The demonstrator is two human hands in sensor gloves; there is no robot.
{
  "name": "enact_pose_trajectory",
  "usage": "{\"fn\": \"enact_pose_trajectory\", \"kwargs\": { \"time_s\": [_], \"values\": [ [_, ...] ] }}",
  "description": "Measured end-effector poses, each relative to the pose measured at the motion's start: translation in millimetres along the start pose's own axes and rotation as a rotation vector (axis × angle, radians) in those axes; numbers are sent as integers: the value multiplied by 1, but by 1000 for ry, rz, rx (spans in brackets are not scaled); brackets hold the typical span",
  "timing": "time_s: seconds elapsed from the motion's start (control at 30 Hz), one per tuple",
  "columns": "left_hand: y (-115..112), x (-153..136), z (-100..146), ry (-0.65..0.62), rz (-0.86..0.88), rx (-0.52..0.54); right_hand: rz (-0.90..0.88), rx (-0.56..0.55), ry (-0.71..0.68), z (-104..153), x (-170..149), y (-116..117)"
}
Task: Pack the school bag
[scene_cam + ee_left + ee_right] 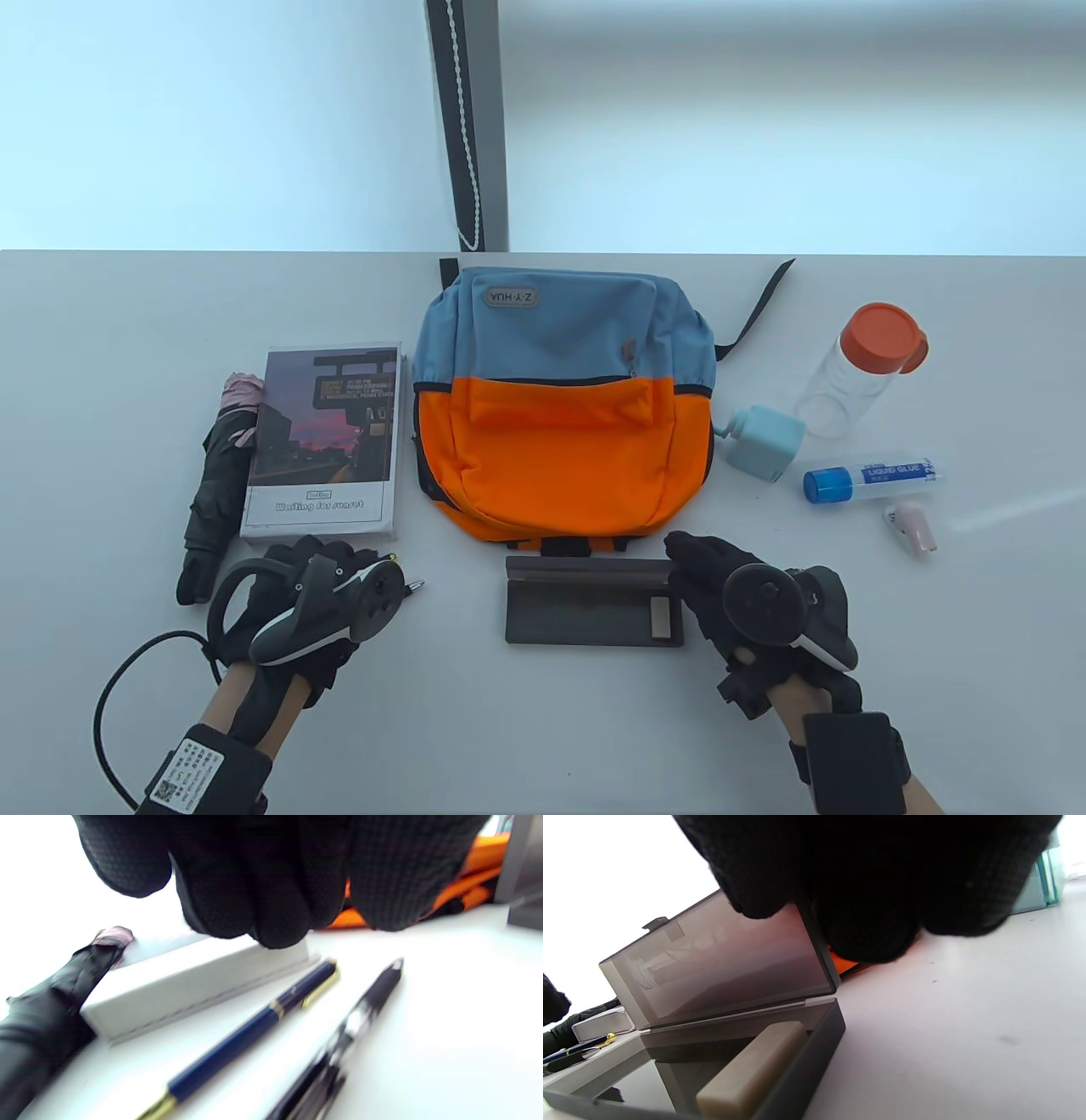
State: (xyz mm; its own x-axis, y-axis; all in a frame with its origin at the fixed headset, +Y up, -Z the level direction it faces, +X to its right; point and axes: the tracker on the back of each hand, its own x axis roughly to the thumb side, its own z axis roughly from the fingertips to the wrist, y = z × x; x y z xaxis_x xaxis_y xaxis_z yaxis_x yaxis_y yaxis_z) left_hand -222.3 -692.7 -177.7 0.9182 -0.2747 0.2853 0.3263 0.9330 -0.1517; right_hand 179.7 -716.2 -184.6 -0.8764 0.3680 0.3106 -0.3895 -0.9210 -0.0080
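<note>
We see the blue-and-orange fabric backpack (562, 399) lying flat at the table's centre, long axis running 12 to 6 o'clock, its logo patch toward 12 and its orange pocket toward 6. Just below it, at 6 o'clock, the smoky grey plastic pencil case (585, 604) lies open, long axis 9 to 3, lid raised toward the bag; a beige rectangular eraser (753, 1069) sits at its right end. Our right hand (768, 607) rests at the case's right end, fingers (869, 921) on the lid's edge.

Our left hand (297, 607) hovers at 8 o'clock, fingers curled loosely above a dark blue pen with gold trim (250, 1033) and a black pen (339, 1043), both pointing roughly toward 1 o'clock in the left wrist view; we cannot tell whether it grips either.

At 9 o'clock a white-bordered book with a sunset cover (327, 441) lies beside a folded black umbrella (216, 475). At 3 o'clock lie a clear bottle with an orange lid (857, 369), a pale teal dispenser (764, 441), a liquid glue tube with a blue cap (874, 480) and a small pink object (912, 525).
</note>
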Motion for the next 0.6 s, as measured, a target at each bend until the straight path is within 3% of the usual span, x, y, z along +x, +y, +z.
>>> {"fn": "enact_pose_trajectory", "kwargs": {
  "time_s": [0.17, 0.6],
  "values": [
    [-17, 7, 5, -10, -33, -4, -2, 3, -5, 1, -1, 0],
    [-32, 28, -8, -23, -138, 17, 11, 2, -11, 2, 0, 1]
  ]
}}
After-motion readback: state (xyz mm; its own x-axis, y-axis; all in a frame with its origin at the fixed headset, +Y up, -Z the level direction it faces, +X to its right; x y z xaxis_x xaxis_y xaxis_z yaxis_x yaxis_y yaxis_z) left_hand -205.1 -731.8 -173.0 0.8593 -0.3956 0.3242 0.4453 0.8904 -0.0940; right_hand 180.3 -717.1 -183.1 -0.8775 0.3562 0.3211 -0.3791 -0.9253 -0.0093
